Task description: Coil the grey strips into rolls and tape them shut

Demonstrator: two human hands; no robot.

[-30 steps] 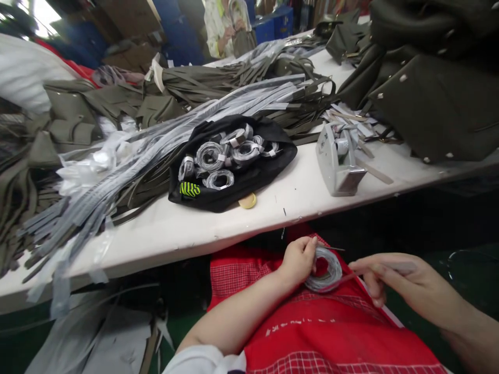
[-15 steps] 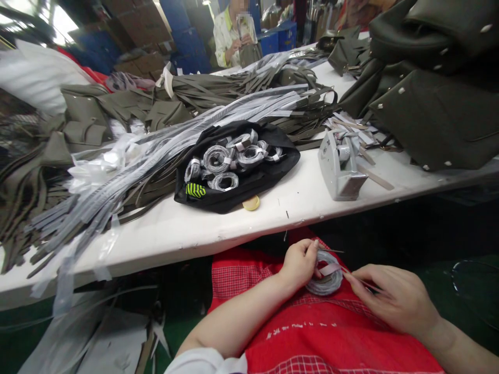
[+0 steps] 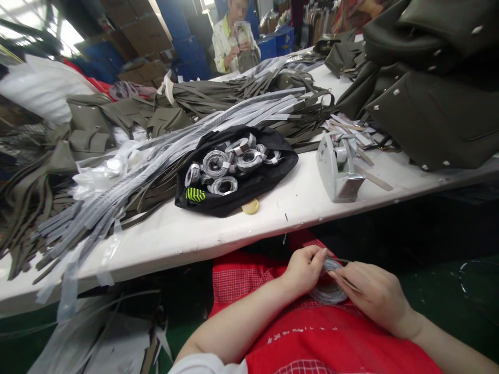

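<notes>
A coiled strap point(image 3: 329, 296) in clear, greyish plastic wrap rests over my red apron, below the table edge. My left hand point(image 3: 306, 267) is closed on the coil's left upper side, thumb and fingertips pinching it. My right hand point(image 3: 372, 293) is closed at the coil's right side, with a thin brownish strip point(image 3: 350, 283) sticking out between its fingers. Those fingers hide part of the coil's upper right. Another narrow strap end shows behind the right fingertips.
On the white table point(image 3: 202, 231) lies a black cloth bag point(image 3: 268, 174) with several wrapped coils point(image 3: 215, 163). Beside it are a tape dispenser point(image 3: 338, 171) and a yellow round piece point(image 3: 250, 206). Dark green bags point(image 3: 436, 119) and long straps point(image 3: 218, 93) spread around. A person point(image 3: 236, 47) works across the table.
My right hand has moved left and up to the coil, where its fingers now overlap the pale band seen earlier. My left hand stays at the coil.
</notes>
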